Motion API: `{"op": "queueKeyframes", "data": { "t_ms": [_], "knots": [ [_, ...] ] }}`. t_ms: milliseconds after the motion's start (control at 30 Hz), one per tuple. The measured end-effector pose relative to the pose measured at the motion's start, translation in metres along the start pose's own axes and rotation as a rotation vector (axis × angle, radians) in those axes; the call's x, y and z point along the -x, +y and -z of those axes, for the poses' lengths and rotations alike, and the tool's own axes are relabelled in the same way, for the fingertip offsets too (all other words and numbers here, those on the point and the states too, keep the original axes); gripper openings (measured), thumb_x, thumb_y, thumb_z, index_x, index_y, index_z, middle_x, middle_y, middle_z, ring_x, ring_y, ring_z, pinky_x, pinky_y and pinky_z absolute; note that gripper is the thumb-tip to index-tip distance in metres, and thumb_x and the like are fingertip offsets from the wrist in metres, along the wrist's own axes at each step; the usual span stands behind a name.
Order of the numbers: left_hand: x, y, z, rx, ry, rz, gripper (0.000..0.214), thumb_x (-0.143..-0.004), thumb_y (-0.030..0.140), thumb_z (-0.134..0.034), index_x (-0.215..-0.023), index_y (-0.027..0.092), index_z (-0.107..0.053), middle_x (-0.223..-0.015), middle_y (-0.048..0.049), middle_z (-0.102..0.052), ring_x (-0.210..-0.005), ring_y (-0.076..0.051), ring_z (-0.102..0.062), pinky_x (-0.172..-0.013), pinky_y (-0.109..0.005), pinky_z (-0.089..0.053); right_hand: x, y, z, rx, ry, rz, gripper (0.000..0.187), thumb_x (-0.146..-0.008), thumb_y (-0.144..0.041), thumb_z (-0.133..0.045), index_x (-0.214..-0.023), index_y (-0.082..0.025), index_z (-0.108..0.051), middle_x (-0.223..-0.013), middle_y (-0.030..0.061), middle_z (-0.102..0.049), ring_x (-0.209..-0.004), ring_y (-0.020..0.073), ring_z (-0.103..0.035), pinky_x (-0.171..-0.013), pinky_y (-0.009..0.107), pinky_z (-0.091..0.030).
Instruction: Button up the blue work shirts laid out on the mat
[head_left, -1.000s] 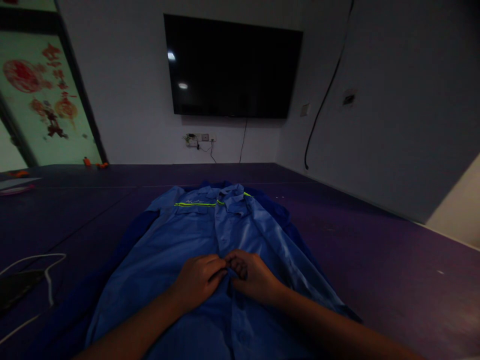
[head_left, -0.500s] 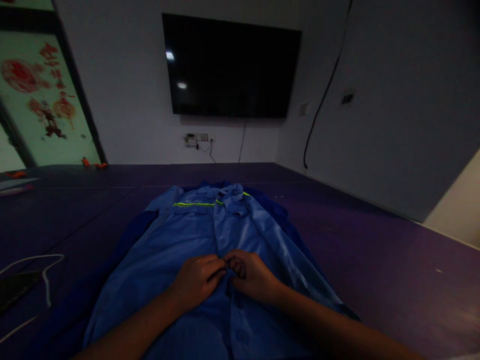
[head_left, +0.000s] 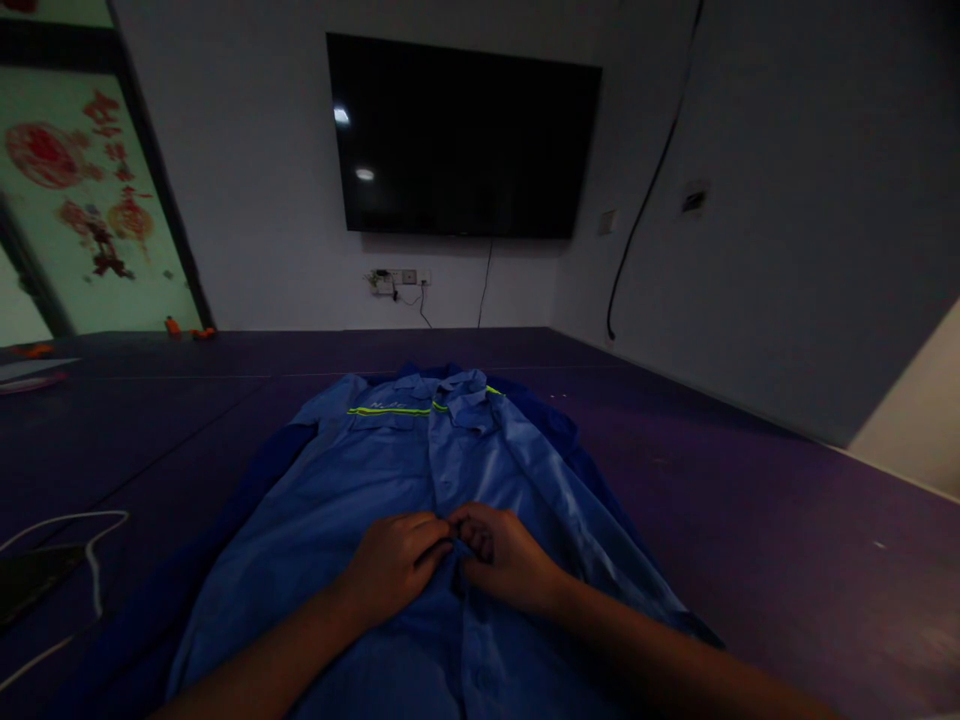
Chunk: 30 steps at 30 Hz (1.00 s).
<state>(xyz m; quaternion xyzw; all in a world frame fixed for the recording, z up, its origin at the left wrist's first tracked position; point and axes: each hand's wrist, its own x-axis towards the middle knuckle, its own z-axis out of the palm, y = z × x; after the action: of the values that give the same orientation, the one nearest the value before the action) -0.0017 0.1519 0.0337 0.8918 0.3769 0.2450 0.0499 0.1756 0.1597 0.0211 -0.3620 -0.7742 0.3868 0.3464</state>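
Note:
A blue work shirt [head_left: 375, 460] with yellow-green stripes across the chest lies spread out face up, its collar away from me. Along its front placket, my left hand [head_left: 399, 560] pinches the fabric near the middle. My right hand [head_left: 506, 552] is closed on the placket's other side, fingertips meeting those of the left. The bit of cloth between the fingers is raised slightly; any button there is hidden. Darker blue cloth [head_left: 259, 470] shows beneath the shirt on both sides.
The shirt rests on a purple floor [head_left: 720, 500]. A dark flat object [head_left: 37, 580] with a white cable [head_left: 94, 560] lies at the left. Small orange items [head_left: 201, 333] are near the door. A television [head_left: 465, 140] hangs on the far wall, and a black cable [head_left: 649, 190] runs down the right wall.
Both hands keep nearly the same pinch on the shirt's placket. The whole view has shifted very slightly; nothing else visibly differs.

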Motion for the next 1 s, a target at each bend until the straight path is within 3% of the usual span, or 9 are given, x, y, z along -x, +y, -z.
{"op": "queueKeyframes", "data": {
  "t_ms": [600, 1000],
  "knots": [
    [0.0001, -0.0024, -0.0017, 0.002, -0.005, -0.005, 0.017, -0.084, 0.019, -0.044, -0.088, 0.018, -0.061, -0.079, -0.0019, -0.063, -0.073, -0.012, -0.057, -0.063, -0.021, -0.043, -0.0018, 0.0047, 0.0001, -0.003, -0.013, -0.008, 0.037, -0.056, 0.0, -0.047, -0.089, -0.016, -0.054, -0.058, -0.0071, -0.044, -0.048, 0.0046, -0.039, -0.043, 0.014, -0.027],
    [0.0003, -0.0001, -0.0006, 0.002, 0.017, -0.005, 0.018, -0.084, 0.021, -0.043, -0.087, 0.018, -0.061, -0.078, -0.002, -0.063, -0.071, -0.012, -0.057, -0.062, -0.021, -0.043, -0.0015, -0.0003, 0.0019, 0.059, -0.025, -0.004, 0.038, -0.057, 0.0, -0.045, -0.089, -0.017, -0.054, -0.064, -0.0054, -0.052, -0.051, 0.0058, -0.043, -0.046, 0.015, -0.031]
  ]
}}
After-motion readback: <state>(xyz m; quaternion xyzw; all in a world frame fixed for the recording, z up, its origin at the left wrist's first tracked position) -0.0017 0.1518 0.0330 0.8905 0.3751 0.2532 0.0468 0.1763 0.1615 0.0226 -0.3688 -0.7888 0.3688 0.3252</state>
